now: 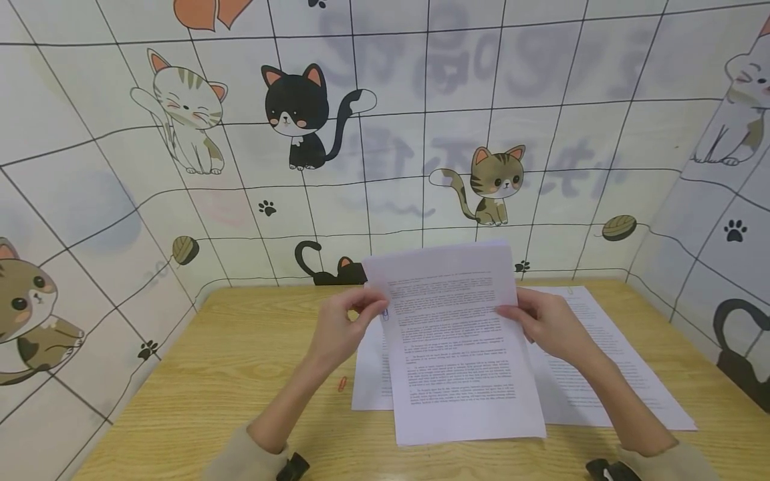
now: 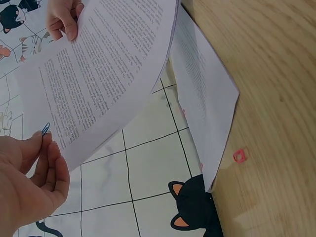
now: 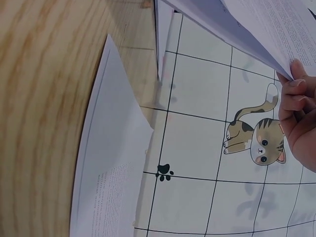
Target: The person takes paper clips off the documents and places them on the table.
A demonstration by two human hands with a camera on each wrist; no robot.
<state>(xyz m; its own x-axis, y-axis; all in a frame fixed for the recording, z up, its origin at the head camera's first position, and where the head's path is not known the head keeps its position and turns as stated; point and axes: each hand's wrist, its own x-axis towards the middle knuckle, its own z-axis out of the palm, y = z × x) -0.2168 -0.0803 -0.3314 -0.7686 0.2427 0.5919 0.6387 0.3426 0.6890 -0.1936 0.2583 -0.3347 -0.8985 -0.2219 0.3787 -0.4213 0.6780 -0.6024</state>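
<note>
A thin stack of printed paper [image 1: 457, 347] is raised upright above the table, text facing me. My right hand [image 1: 550, 324] grips its right edge between thumb and fingers. At the opposite edge, my left hand [image 1: 343, 324] pinches a blue paper clip [image 2: 46, 129] between thumb and fingertips. The clip lies against the margin of the stack; whether it is slid onto the sheets I cannot tell. In the right wrist view, the right hand [image 3: 300, 111] pinches the corner region of the pages, which part slightly there.
More printed sheets lie on the wooden table [image 1: 240, 374] behind the raised stack, one pile [image 1: 607, 374] to the right and another [image 1: 369, 381] partly hidden at left. A red paper clip [image 1: 342, 384] lies left of them. A cat-patterned curtain [image 1: 397, 200] encloses the table's back and sides.
</note>
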